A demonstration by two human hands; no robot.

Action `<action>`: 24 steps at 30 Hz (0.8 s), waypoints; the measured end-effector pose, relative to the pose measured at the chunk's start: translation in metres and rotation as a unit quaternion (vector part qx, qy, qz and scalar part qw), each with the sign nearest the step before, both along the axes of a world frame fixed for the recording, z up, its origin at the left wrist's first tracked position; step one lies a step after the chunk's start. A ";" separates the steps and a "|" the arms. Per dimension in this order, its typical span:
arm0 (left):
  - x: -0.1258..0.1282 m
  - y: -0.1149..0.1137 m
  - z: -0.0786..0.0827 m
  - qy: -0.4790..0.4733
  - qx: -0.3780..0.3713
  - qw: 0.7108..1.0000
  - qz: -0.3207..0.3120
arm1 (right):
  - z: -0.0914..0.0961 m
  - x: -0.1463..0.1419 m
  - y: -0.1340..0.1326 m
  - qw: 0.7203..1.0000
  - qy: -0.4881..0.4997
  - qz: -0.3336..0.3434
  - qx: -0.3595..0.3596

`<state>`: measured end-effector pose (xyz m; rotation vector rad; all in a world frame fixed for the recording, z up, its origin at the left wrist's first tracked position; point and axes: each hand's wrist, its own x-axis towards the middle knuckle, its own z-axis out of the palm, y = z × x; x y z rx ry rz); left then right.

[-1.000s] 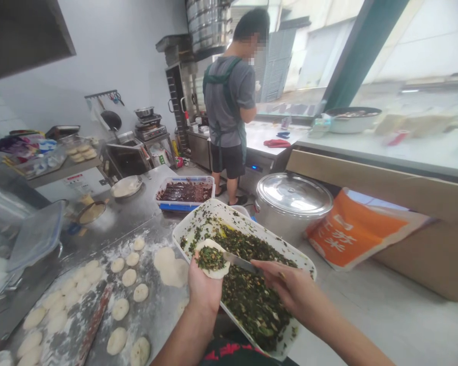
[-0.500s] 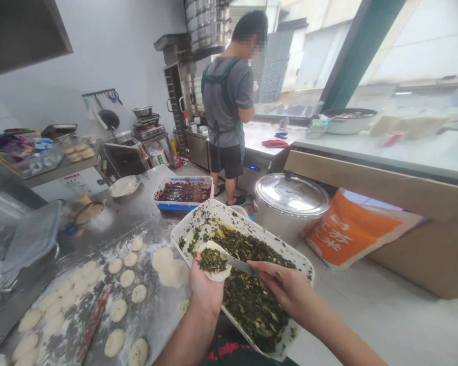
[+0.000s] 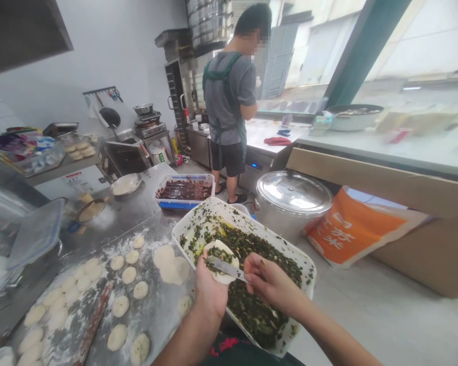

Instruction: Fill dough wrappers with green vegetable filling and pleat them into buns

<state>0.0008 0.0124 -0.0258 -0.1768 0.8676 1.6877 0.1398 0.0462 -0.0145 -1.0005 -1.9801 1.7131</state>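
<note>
My left hand cups a round dough wrapper holding a mound of dark green filling. My right hand pinches a flat metal filling spatula, whose blade rests on the filling in the wrapper. Both hands are above a white rectangular tray heaped with chopped green filling. To the left, several dough balls and flattened dough rounds lie on a floured steel table, beside a wooden rolling pin.
A co-worker in a grey T-shirt and green apron stands at the far counter. Nearby are a blue-edged tray of dark red paste, a lidded steel pot and an orange sack on the floor.
My right hand has moved left and closer to the wrapper, and the spatula blade now lies over the filling. The wrapper has shifted slightly right in my left hand.
</note>
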 end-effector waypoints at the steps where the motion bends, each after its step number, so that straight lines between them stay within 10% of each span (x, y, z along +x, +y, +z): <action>1: 0.000 -0.001 0.001 -0.014 0.005 1.000 -0.006 | -0.002 0.001 0.001 1.000 -0.001 0.003 -0.018; 5: -0.005 0.001 0.001 -0.049 0.031 0.998 0.003 | -0.004 0.014 0.011 0.999 -0.015 0.005 -0.031; 8: -0.008 0.004 -0.002 -0.044 0.031 0.998 0.023 | -0.002 0.028 0.020 0.990 -0.094 -0.038 0.101; 13: -0.011 0.004 -0.002 -0.019 -0.005 0.999 0.031 | 0.002 0.047 0.026 0.902 -0.295 -0.087 0.302; 19: -0.005 0.000 0.002 -0.017 -0.034 0.999 -0.032 | -0.004 0.057 0.021 0.829 -0.393 0.037 0.396; 24: 0.005 -0.005 0.005 -0.022 -0.031 0.991 -0.131 | 0.002 0.047 0.024 0.847 -0.316 0.049 0.424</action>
